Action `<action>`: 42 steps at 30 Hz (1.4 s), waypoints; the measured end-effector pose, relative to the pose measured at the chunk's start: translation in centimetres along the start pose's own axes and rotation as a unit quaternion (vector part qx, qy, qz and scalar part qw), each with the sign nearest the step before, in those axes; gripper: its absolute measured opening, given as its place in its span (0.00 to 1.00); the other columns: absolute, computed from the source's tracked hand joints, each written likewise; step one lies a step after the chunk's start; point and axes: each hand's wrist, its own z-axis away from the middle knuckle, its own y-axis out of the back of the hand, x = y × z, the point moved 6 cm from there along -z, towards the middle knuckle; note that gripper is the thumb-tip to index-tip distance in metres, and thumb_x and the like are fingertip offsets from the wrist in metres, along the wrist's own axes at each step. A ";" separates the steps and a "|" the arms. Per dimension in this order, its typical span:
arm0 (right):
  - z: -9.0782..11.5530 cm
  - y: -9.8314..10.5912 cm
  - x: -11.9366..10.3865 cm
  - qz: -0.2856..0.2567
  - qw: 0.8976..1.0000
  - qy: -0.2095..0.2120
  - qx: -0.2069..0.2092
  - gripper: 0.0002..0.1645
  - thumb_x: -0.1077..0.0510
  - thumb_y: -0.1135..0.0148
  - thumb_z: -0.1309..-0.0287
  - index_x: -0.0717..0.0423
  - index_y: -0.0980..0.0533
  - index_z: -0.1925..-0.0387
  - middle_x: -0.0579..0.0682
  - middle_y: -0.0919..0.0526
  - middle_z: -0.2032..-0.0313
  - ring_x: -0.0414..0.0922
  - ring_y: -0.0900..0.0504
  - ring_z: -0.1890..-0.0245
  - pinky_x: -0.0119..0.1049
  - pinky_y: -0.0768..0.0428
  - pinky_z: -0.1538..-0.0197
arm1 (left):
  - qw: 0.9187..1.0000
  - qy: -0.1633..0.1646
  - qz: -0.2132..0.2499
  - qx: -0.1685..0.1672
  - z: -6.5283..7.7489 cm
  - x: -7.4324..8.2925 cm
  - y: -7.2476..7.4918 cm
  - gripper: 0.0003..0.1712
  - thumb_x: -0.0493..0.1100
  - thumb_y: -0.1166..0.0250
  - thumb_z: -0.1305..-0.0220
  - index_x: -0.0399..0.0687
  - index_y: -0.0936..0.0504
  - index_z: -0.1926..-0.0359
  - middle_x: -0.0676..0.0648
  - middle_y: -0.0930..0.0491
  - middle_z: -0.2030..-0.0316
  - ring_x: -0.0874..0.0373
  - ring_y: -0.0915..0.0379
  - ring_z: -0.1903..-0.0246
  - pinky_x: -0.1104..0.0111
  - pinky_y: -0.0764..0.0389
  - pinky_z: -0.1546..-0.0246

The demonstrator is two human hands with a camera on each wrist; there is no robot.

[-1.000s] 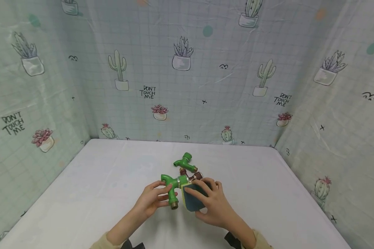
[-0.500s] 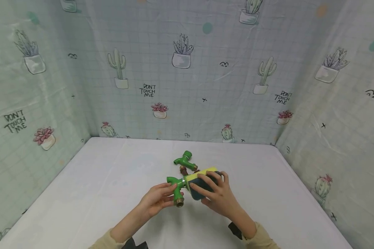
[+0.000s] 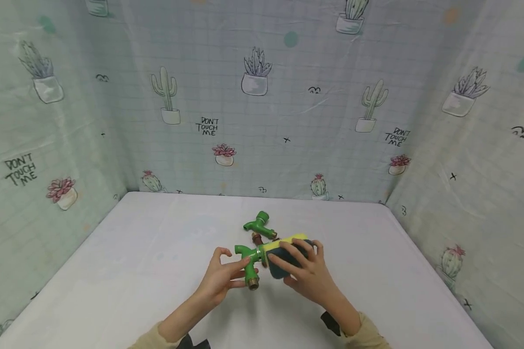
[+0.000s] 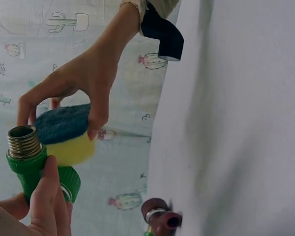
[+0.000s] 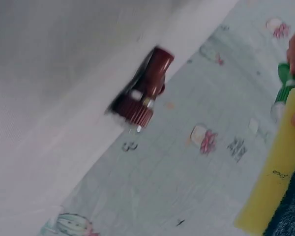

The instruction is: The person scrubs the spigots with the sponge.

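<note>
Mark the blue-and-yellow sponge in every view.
Head: sponge below and right of centre, in the right hand.
Left wrist: sponge at left, about mid-height.
Right wrist: sponge at lower right, cut off by the frame.
Shared landmark: green tap in the left hand.

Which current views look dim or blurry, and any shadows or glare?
Head view: brightest and fairly sharp, soft shadows on the white table, pale sheen streak on the backdrop; left wrist view: dimmer, green tap fairly crisp, diffuse shadow bands on the table; right wrist view: dim and soft, brown tap blurred, cause unclear.
</note>
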 end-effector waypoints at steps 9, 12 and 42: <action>1.0 0.6 1.9 -0.130 0.987 -0.087 0.027 0.37 0.52 0.33 0.65 0.46 0.30 0.46 0.55 0.33 0.46 0.53 0.42 0.47 0.51 0.39 0.54 | 0.992 0.028 0.058 -0.108 0.0 0.2 -0.2 0.28 0.41 0.48 0.35 0.35 0.42 0.37 0.36 0.26 0.50 0.56 0.21 0.60 0.64 0.20 0.59; 0.7 0.8 1.8 -0.157 0.982 -0.101 0.038 0.31 0.45 0.42 0.53 0.46 0.31 0.45 0.54 0.33 0.45 0.52 0.42 0.47 0.50 0.35 0.54 | 0.982 0.050 0.079 -0.165 0.2 0.0 -0.6 0.28 0.36 0.50 0.35 0.35 0.45 0.36 0.37 0.26 0.49 0.55 0.22 0.57 0.64 0.21 0.57; 0.0 0.2 2.5 -0.148 0.974 -0.152 -0.081 0.44 0.55 0.36 0.72 0.36 0.34 0.43 0.46 0.32 0.45 0.45 0.40 0.48 0.42 0.39 0.62 | 0.989 -0.010 -0.107 -0.097 -0.2 -0.7 -0.5 0.27 0.49 0.39 0.43 0.29 0.27 0.53 0.43 0.18 0.64 0.58 0.20 0.70 0.62 0.17 0.68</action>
